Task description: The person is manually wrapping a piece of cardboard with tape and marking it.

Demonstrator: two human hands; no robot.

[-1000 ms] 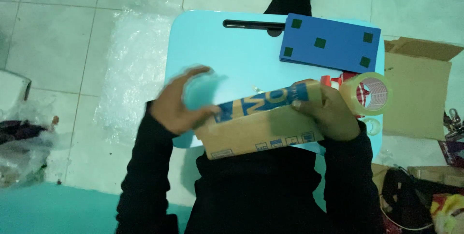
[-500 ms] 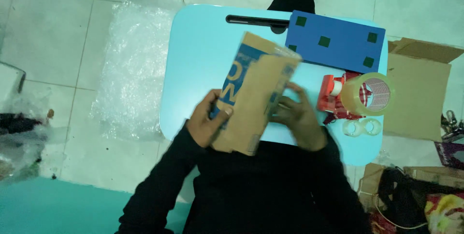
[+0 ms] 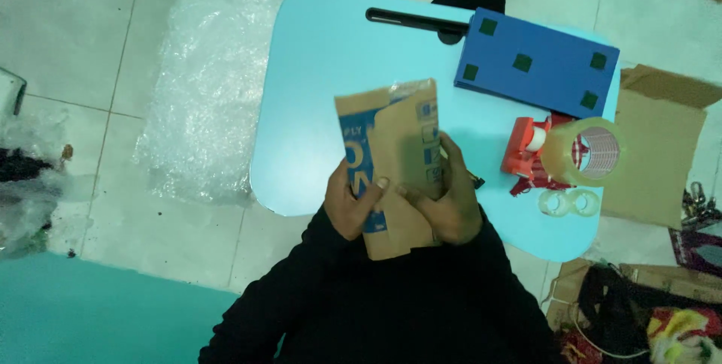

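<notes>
I hold a brown cardboard box with blue printing upright over the near edge of a light blue table. My left hand grips its lower left side, thumb on the front. Against its lower right side sits my right hand, fingers wrapped around the edge. Both arms are in black sleeves. The box's bottom end is partly hidden by my hands.
A dark blue flat box with green squares and a black bar lie at the table's far side. A red tape dispenser with a clear tape roll stands right. Bubble wrap lies on the floor left, an open carton right.
The box has turned from lying crosswise to standing upright and has been drawn closer to my body. Both hands have shifted to its lower end.
</notes>
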